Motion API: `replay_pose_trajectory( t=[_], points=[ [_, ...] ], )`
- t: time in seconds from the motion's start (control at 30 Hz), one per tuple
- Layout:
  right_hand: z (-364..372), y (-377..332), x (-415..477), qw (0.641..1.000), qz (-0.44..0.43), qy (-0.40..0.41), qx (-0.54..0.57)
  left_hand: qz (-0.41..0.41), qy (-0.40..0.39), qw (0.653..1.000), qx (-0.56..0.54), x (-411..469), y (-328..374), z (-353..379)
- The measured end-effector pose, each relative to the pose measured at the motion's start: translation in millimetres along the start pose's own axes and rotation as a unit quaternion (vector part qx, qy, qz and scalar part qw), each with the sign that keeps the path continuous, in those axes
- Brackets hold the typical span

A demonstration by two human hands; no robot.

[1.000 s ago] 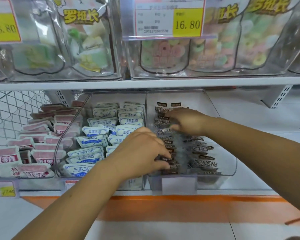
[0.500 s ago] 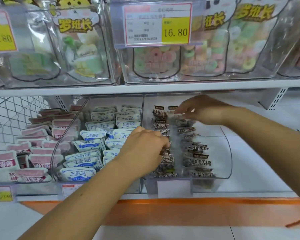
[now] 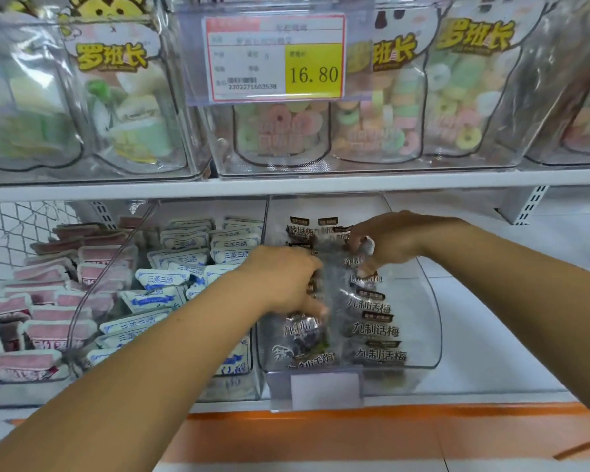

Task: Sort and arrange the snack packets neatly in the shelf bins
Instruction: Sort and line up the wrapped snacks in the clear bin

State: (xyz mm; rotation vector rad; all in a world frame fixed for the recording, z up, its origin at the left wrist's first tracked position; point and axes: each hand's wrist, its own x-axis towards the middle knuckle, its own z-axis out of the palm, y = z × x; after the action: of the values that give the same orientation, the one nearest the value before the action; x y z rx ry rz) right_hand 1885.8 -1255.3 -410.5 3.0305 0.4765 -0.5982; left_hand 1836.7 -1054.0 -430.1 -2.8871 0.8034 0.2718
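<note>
A clear shelf bin (image 3: 430, 321) on the lower shelf holds several clear packets of dark plums (image 3: 375, 330) with white lettering. My left hand (image 3: 283, 281) reaches into the bin's left side, fingers curled down onto the packets there. Farther back, my right hand (image 3: 392, 241) pinches a packet near the rear of the bin. Left of this bin, a second clear bin (image 3: 252, 366) holds blue-and-white packets (image 3: 164, 279). A further bin (image 3: 82, 311) at the far left holds pink packets (image 3: 45, 332).
Above, a white shelf board (image 3: 321, 183) carries large clear bins of colourful ring candy (image 3: 385, 124) and a 16.80 price tag (image 3: 276, 57). A wire mesh panel (image 3: 11, 226) stands at the back left. White shelf surface (image 3: 511, 301) lies right of the plum bin.
My right hand rose to the bin's rear, then came back down slightly with a packet. My left hand stayed on the left packets, shifting a little toward the back.
</note>
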Motion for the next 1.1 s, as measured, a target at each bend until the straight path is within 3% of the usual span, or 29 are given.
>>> replay_pose_trajectory(
  t=[0.07,0.13,0.23,0.5,0.6,0.77,0.93,1.1],
  points=[
    [-6,5,0,0.997,-0.039,-0.007,0.069,0.016,0.01,0.995,-0.101,2,-4,-10],
    [-11,12,5,0.988,-0.065,0.092,0.106,0.017,0.075,0.989,-0.128,17,-13,-13],
    [-7,22,20,0.98,-0.029,0.192,0.036,-0.032,0.117,0.987,-0.109,47,-27,-13],
    [-5,11,68,0.992,-0.01,0.065,-0.104,-0.041,0.103,0.992,-0.054,82,-47,4],
    [-2,17,69,0.99,-0.006,0.088,-0.105,-0.043,0.13,0.988,-0.071,83,-51,9],
    [6,24,64,0.984,-0.028,0.179,0.002,-0.06,0.137,0.985,-0.083,87,-51,12],
    [1,12,69,0.986,-0.021,0.129,-0.107,-0.065,0.148,0.983,-0.09,85,-50,12],
    [5,15,67,0.98,-0.033,0.14,-0.136,-0.068,0.157,0.978,-0.117,85,-50,12]
  ],
)
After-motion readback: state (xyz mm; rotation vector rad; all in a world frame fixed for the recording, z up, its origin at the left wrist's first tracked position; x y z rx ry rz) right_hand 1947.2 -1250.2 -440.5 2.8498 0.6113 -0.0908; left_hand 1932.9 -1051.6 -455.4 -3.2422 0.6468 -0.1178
